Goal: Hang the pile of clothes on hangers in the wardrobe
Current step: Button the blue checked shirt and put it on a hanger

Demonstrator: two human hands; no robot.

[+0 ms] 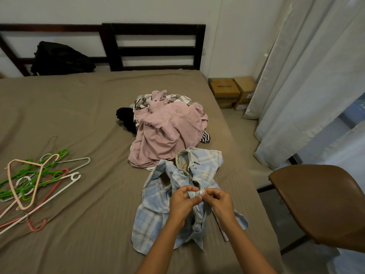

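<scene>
While both hands pinch its button placket, left hand [182, 201], right hand [218, 200], the plaid shirt [158, 206] lies lower centre on the bed [79, 107] (soft, light, floppy); best gripped at collar or shoulders.

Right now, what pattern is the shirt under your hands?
The shirt is a light blue and white plaid, seen in the head view.

Pale blue plaid shirt [177, 204], pink garment [167, 135], perhaps black cloth [126, 117], taupe bedsheet [79, 105].
</scene>
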